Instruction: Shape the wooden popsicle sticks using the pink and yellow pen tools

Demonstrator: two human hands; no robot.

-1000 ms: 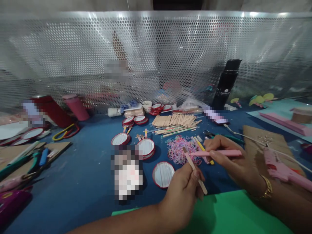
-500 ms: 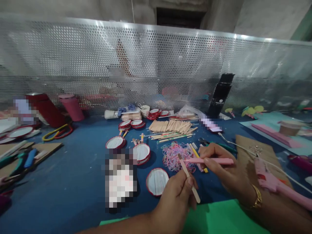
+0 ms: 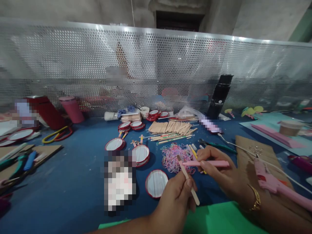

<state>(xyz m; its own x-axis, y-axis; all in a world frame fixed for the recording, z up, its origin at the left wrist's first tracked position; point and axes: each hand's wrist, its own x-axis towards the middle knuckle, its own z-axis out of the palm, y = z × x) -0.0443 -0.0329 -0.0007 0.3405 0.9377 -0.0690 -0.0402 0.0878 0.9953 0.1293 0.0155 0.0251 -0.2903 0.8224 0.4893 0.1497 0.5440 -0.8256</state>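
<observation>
My left hand (image 3: 172, 201) pinches a wooden craft stick (image 3: 194, 196) that slants up to a brown-coloured end. In my right hand (image 3: 216, 170) is a pink marker (image 3: 220, 163), gripped like a pen and lying nearly level. Its tip meets the stick, or comes very close, just below the brown end. Behind the stick lies a tangled heap of small coloured rubber bands (image 3: 170, 157). A yellow marker (image 3: 193, 152) and other pens are partly hidden by my right hand. Left of my left hand is a white round lid with a red rim (image 3: 156, 184).
A green sheet (image 3: 216, 216) lies under my forearms. Bundled craft sticks (image 3: 170, 127) and more lids (image 3: 141, 154) sit further back. On the right are a pink glue gun (image 3: 266, 178), its white cord, and cardboard (image 3: 251, 146). A perforated metal screen (image 3: 136, 71) bounds the back.
My right hand has shifted slightly left, moving the pink marker's tip a little along the craft stick. Both hands keep their holds.
</observation>
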